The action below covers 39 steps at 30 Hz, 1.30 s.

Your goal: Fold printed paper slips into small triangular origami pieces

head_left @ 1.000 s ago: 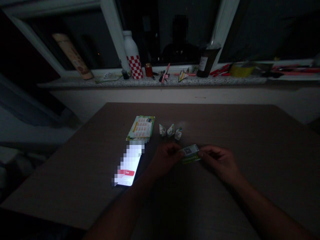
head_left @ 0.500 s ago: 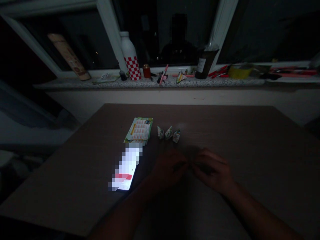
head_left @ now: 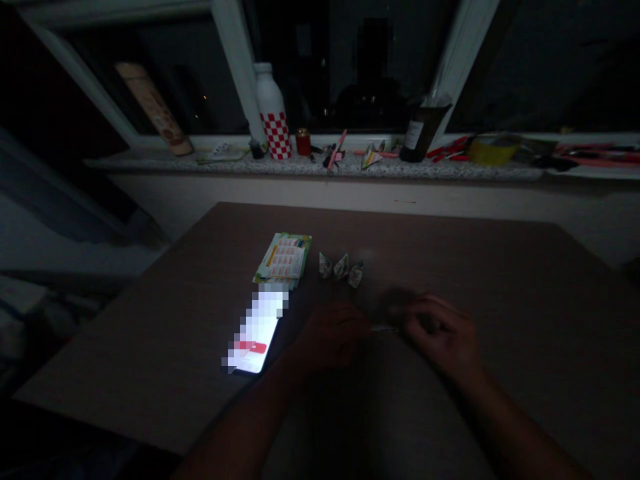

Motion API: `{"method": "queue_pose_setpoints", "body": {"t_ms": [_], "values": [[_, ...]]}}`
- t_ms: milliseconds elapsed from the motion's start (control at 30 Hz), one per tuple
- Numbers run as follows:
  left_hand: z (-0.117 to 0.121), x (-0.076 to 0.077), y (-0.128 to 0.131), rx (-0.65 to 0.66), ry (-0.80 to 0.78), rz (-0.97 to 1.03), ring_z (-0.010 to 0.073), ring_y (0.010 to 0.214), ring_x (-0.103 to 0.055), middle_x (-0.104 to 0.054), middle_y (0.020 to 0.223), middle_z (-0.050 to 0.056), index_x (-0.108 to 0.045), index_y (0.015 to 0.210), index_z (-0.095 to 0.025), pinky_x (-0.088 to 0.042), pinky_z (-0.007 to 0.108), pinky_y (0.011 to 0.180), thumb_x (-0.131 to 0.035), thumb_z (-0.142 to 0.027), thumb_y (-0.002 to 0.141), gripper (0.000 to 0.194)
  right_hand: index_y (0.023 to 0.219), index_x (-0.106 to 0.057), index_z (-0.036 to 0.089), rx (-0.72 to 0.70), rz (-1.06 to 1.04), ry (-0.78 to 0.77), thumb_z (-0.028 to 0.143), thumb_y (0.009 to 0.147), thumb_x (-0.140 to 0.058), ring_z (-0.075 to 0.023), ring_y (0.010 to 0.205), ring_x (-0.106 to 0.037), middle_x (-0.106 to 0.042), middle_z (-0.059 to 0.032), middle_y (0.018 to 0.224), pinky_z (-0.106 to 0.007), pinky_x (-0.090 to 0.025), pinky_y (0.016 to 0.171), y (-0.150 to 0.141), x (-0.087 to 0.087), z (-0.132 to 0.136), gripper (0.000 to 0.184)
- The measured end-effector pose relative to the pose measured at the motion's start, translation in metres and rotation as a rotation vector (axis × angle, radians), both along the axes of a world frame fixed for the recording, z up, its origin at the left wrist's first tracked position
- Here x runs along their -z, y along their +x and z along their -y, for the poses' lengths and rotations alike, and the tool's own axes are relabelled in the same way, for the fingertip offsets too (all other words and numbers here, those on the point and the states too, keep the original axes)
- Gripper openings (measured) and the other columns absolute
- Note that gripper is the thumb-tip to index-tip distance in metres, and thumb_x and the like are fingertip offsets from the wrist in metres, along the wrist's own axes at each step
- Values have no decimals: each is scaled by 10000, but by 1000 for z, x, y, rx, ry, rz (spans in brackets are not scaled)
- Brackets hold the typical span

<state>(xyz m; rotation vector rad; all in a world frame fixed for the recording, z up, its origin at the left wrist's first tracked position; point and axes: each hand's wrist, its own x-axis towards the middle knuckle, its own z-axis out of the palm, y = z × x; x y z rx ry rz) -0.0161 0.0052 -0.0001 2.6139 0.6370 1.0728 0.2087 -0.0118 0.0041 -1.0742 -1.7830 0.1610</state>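
Note:
Between my two hands lies a thin pale strip that looks like folded paper, seen edge-on in the dim light. My left hand is closed on its left end. The fingers of my right hand are pinched together at the other end. Most of the strip's shape is hidden by fingers and shadow. Just beyond my left hand stand three small folded paper pieces with printed patterns, side by side. Left of them is a small stack of printed calendar cards.
A lit phone lies on the brown table left of my left hand. On the windowsill behind stand a red-checked white bottle, a red jar, a dark bag, a yellow tape roll and pens.
My right hand has moved slightly to the right, away from my left, and the pale strip now shows between them. The whole view has shifted a little.

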Motion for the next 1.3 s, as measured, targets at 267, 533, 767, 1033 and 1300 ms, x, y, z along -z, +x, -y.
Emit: {"method": "queue_pose_setpoints", "body": {"t_ms": [267,533,767,1033,1300], "values": [[0,-3,3,-233,38,61,151,738,-612,-676,783,39,-636,835,-160,-485,275,687,-576,-163,832,60,803,-620,210,-66,29,-3,135,777,-629,-158,644,-651,-675,-9,715,-281,-529,628,-9,1,4,79],[9,5,15,-285,3,104,203,861,-620,-668,932,80,-606,931,-172,-523,333,764,-603,-214,764,172,1116,-630,183,-206,19,-123,197,812,-648,-217,976,-667,-693,-113,1072,-326,-562,830,-31,10,9,306],[13,6,19,-303,-77,105,177,812,-613,-656,863,49,-579,975,-175,-512,322,744,-600,-230,817,168,1049,-667,199,-219,40,-38,135,867,-566,-182,833,-691,-722,-87,942,-290,-575,706,-15,8,8,218],[12,-2,19,-344,105,87,174,796,-570,-604,843,59,-627,872,-173,-489,307,697,-625,-234,799,95,926,-666,199,-182,202,132,181,850,-617,-178,689,-671,-722,-35,749,-343,-531,694,-9,6,5,93],[11,-5,14,-377,121,66,162,754,-553,-597,785,56,-608,771,-160,-469,296,678,-601,-233,801,79,950,-660,204,-179,121,125,134,818,-640,-185,738,-664,-716,-53,808,-342,-527,696,-17,0,10,151]]}}
